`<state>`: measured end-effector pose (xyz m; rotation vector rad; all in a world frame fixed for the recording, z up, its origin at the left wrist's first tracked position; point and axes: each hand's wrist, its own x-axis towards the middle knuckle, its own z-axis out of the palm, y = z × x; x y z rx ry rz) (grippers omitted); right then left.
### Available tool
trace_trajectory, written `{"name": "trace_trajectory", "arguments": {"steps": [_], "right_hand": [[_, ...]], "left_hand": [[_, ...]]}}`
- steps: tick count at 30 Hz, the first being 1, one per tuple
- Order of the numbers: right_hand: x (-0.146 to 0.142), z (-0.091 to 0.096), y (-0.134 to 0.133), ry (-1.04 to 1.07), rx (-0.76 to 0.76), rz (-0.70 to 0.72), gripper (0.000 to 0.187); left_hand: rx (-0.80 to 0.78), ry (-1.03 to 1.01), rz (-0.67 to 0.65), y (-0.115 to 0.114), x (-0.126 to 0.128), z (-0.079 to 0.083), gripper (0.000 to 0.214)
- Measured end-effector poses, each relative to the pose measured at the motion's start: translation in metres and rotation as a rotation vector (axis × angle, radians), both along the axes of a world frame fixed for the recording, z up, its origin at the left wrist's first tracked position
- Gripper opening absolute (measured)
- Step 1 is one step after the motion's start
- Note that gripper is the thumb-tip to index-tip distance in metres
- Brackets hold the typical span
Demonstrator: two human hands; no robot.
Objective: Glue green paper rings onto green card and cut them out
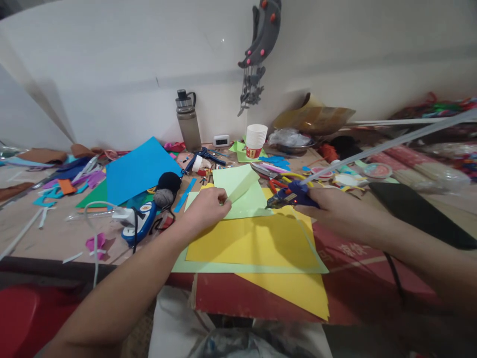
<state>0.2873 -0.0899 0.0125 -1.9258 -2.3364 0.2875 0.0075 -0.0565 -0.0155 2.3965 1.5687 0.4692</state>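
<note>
The left hand [206,208] pinches the folded green paper [242,195]; the right hand [335,211] grips a glue gun [288,196], its nozzle partly hidden.

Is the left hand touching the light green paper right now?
Touching: in the head view the left hand pinches the folded flap of the light green paper.

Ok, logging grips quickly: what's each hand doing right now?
Left hand: closed, pinching the folded light green paper.
Right hand: closed around the blue glue gun.
</note>
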Motion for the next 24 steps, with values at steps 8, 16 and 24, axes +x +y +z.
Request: {"name": "trace_trajectory", "arguments": {"steps": [8,16,24], "right_hand": [[-0.013,-0.005,0.031,0.069,0.039,0.021,0.027],[-0.006,-0.007,0.027,0.07,0.025,0.018,0.031],[-0.01,-0.013,0.043,0.046,0.063,0.0,0.031]], "left_hand": [[-0.011,-0.01,0.018,-0.001,0.0,0.002,0.019],[-0.025,-0.043,0.02,0.0,0.0,-0.001,0.018],[-0.031,0.001,0.018,0.0,0.0,0.001,0.019]]}}
